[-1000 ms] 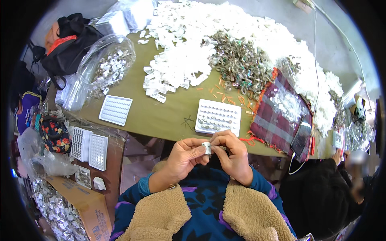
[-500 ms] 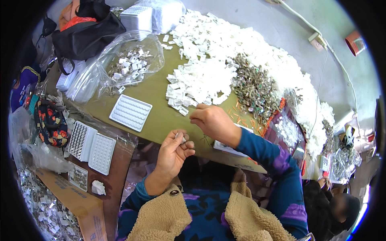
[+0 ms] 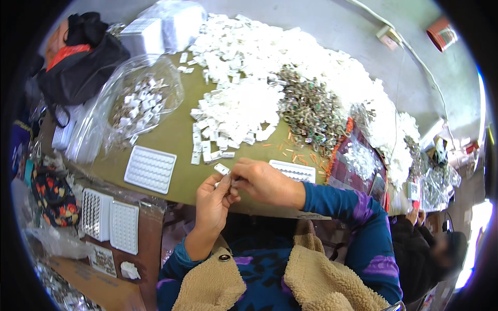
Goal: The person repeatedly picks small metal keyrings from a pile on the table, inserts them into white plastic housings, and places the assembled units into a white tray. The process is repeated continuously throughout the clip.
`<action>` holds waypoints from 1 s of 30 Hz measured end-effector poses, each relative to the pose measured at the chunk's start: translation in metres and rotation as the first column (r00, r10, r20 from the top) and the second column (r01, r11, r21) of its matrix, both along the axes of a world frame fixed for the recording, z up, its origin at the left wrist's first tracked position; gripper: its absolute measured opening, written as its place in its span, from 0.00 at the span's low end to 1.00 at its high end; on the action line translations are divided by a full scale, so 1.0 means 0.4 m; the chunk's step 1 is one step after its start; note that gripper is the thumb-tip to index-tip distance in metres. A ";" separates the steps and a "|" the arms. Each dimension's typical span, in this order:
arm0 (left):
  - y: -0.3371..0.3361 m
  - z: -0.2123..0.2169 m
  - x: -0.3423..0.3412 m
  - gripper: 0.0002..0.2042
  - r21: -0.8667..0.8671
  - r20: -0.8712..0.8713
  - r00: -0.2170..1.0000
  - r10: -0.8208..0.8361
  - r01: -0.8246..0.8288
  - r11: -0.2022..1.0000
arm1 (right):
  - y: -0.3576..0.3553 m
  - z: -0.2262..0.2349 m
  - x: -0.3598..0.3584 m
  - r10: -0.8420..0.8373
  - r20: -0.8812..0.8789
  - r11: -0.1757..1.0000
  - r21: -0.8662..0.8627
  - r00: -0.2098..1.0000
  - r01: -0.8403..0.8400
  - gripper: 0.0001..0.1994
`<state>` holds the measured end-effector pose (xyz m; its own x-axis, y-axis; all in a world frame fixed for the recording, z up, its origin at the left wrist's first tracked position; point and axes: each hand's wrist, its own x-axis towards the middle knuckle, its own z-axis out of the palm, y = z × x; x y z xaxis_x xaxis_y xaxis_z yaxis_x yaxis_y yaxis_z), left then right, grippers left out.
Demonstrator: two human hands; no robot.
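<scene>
**Small white piece between two hands at the table's edge**

A white ridged tray [image 3: 150, 169] lies on the green cloth [image 3: 179, 114]. Nearer the middle, the left hand [image 3: 210, 205] pinches a small white piece [image 3: 217, 184], pale and mostly hidden by thumb and fingers. Just past its fingertips shows an oblong white block [image 3: 222, 169] with a greyish inner patch; whether held or lying there, I cannot tell. The right hand [image 3: 264, 182] meets the left, fingers bent, their grip hidden.

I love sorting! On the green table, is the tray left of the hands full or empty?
Empty: the tray shows bare white rows, no pieces.
</scene>
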<state>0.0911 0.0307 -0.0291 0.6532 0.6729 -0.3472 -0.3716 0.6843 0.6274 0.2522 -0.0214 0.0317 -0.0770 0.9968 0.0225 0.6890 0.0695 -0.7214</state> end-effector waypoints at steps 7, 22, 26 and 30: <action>0.027 0.009 -0.016 0.10 -0.044 0.181 0.983 -0.016 0.024 0.999 | -0.017 -0.001 0.221 -0.223 0.169 0.974 0.081 0.960 0.212 0.05; -0.004 -0.044 0.007 0.11 0.200 0.088 0.993 -0.072 0.053 0.978 | 0.030 -0.040 0.456 -0.143 0.810 0.975 0.213 0.569 -0.058 0.05; -0.001 -0.046 0.007 0.11 0.201 0.104 0.992 -0.078 0.056 0.978 | 0.035 -0.045 0.460 -0.048 0.861 0.983 0.129 0.506 -0.127 0.04; 0.000 -0.048 0.005 0.10 0.207 0.108 0.991 -0.083 0.059 0.977 | 0.029 -0.036 0.492 -0.125 0.702 0.949 0.290 0.701 -0.121 0.04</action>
